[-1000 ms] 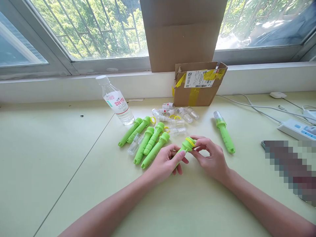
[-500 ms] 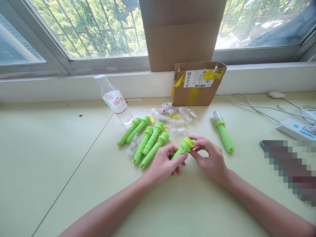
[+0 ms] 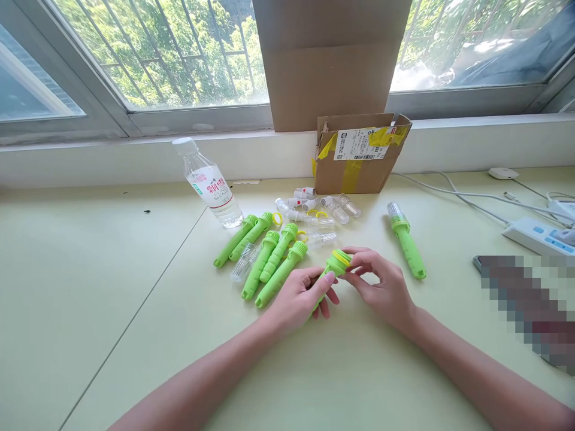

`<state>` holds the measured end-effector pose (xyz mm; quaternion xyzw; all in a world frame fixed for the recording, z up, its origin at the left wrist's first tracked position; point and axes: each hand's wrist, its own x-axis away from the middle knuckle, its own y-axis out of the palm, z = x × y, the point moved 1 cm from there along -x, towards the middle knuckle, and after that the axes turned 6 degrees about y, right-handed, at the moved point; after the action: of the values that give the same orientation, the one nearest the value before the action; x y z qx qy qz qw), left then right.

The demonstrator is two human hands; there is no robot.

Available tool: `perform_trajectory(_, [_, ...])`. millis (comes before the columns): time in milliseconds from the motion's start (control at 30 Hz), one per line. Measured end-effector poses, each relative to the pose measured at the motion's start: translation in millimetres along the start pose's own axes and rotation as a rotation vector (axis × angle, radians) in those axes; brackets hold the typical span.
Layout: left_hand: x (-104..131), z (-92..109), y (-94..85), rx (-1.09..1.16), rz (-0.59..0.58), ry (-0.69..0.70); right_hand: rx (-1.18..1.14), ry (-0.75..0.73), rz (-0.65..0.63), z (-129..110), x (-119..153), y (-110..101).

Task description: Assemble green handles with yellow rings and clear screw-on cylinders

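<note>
green handles (image 3: 332, 266): 7 | left hand (image 3: 302, 293): wrapped around 1 | right hand (image 3: 381, 284): pinching yellow ring (image 3: 341, 258)

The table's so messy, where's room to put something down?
There's a wide bare stretch of table, bar one dark speck, left of the bottle and green handles, and another between the forearms. It's crowded between the bottle, box and left hand: handles, clear tubes, yellow rings. Cables and a power strip clutter the right.

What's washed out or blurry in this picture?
All in the head view: glare whitens part of the right-hand window; the cardboard panel looks dark against the daylight; coarse pixel blocks mask the flat object at right; the green handle in the left hand looks reasonably sharp.
</note>
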<state>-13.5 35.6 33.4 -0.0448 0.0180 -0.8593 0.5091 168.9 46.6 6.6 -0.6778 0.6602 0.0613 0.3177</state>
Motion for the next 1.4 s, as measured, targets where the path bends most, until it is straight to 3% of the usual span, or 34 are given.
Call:
perform_trajectory(367, [1.5,-1.2,3.5,0.012,-0.011,-0.005,-0.012,-0.002,-0.157,-3.4,1.6,1.2])
perform_trajectory(600, [3.4,0.0,4.6,-0.019,0.061,-0.088,0.020,-0.058,-0.035,-2.4,2.5,4.2])
perform_trajectory(933, [0.7,-2.0,3.5,0.024,0.123,-0.036,0.078,-0.072,-0.035,-2.1,3.3,4.3])
perform_trajectory(1400, [1.7,-0.9,5.5,0.031,0.079,-0.060,0.093,-0.118,-0.007,1.2,4.5,4.8])
